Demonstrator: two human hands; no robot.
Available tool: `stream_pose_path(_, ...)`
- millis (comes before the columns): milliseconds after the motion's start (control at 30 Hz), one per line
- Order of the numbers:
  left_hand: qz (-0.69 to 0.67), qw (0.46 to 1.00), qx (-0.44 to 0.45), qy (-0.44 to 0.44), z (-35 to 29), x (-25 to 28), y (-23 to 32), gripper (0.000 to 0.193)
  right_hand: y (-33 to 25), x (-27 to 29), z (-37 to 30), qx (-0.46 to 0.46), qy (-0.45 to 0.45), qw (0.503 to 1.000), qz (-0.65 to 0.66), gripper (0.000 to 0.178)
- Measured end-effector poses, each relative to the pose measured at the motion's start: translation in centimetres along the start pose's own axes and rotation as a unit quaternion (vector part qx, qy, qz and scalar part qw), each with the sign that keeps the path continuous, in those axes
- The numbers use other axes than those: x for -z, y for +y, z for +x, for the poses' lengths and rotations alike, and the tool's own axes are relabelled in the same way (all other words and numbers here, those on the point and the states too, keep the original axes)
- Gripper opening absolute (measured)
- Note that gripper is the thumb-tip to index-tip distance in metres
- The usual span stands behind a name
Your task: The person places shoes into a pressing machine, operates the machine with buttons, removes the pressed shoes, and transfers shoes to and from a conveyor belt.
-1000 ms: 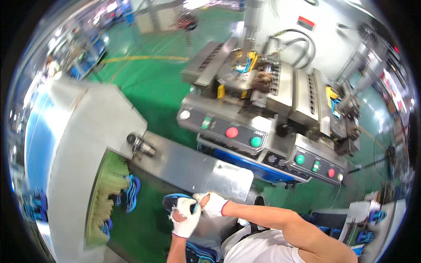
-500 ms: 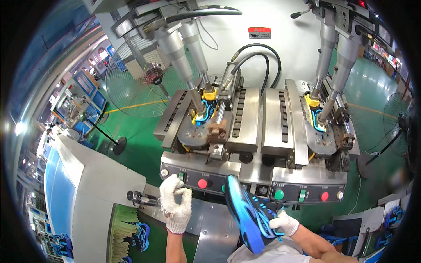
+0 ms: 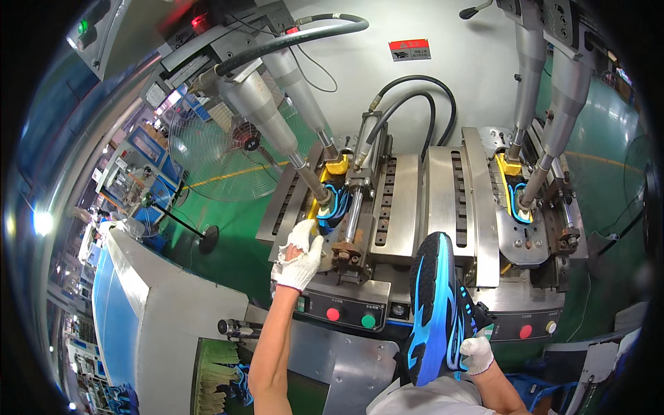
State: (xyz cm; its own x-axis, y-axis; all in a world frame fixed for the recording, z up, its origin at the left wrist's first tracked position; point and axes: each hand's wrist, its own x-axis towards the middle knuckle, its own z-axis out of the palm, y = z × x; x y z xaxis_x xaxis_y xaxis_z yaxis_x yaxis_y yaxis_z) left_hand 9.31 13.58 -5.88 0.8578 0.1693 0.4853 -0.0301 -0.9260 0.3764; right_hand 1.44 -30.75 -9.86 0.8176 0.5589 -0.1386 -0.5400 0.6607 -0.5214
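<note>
My right hand (image 3: 476, 355), in a white knit glove, grips a black-and-blue sneaker (image 3: 434, 318) near its heel end. The sneaker stands toe-up in front of the machine, its sole turned to the left. My left hand (image 3: 301, 259), gloved alike, reaches out over the front of the left press station, fingers apart and holding nothing. Just beyond its fingertips a blue-and-black shoe (image 3: 335, 204) sits under metal press rods (image 3: 308, 176). Another such shoe (image 3: 520, 202) is held beneath the rods of the right station. Whether my left fingertips touch the machine, I cannot tell.
Below the stations runs a control panel with a red button (image 3: 333, 314) and a green button (image 3: 369, 321). A black-ended lever (image 3: 232, 328) juts out beside a grey conveyor housing (image 3: 173, 304). Shoes lie behind bristle strips (image 3: 211, 373). A caged fan (image 3: 242, 138) stands at left.
My left hand has moved forward from the panel toward the left station, its fingers extending. The sneaker in my right hand has turned more upright and shows more sole. The view has shifted.
</note>
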Motion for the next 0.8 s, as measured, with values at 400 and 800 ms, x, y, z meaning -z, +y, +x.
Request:
stream_pose_path(400, 0.043, 0.994, 0.065, -0.074, 3.9, -8.2, -5.5, 0.071, 0.9, -1.7, 3.1, -0.045, 0.061, 0.997, -0.029, 0.083)
stream_pose_path(800, 0.094, 0.945, 0.255, -0.184, 14.9, -13.6, -9.1, 0.078, -1.1, -3.3, 1.7, -0.014, 0.169, 0.979, -0.115, 0.077)
